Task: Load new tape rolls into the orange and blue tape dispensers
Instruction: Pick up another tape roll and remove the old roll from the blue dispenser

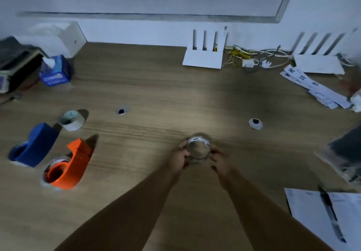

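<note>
A clear tape roll (198, 149) is held over the middle of the wooden desk (156, 94), with my left hand (178, 156) on its left side and my right hand (218, 158) on its right side. The orange tape dispenser (69, 165) lies at the front left with a roll in it. Just behind and left of it lies the blue tape dispenser (32, 146). A second tape roll (71, 119) stands on the desk behind the blue dispenser.
A blue tissue box (55, 71) and a dark device (13, 63) sit at the far left. White routers (205, 55) and tangled cables (252, 57) line the back wall. Papers (316, 88) lie at the right, and a pen on sheets (330, 211) at the front right.
</note>
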